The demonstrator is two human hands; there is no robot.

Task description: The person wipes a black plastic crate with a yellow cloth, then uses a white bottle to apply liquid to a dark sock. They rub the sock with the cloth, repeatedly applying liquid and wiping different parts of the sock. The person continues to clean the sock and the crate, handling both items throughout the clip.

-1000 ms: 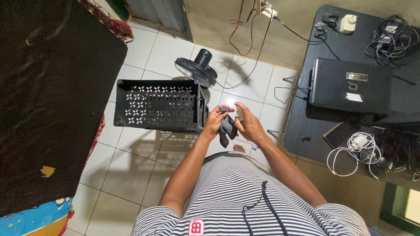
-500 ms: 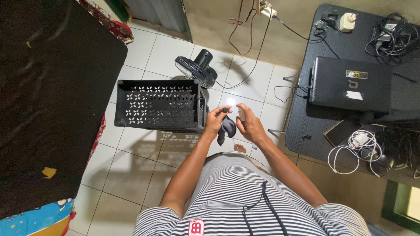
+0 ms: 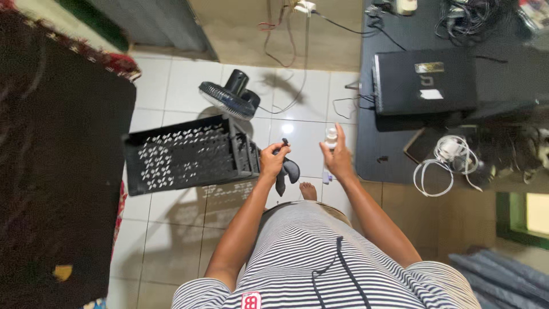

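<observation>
1. Grip mattered most, I judged: the left hand (image 3: 273,161), at the centre of the frame, had its fingers clamped on a dark grey soft cloth pouch (image 3: 286,173) with a small black piece at the top; pinching near that top would keep the hanging cloth from slipping.
2. The right hand (image 3: 337,158), just right of centre, had its fingers closed around a small white plastic spray bottle (image 3: 331,137), held upright and apart from the pouch.
3. Both forearms reached forward from a striped shirt (image 3: 320,257), above white floor tiles (image 3: 183,229), beside a black perforated plastic crate (image 3: 183,153).
</observation>
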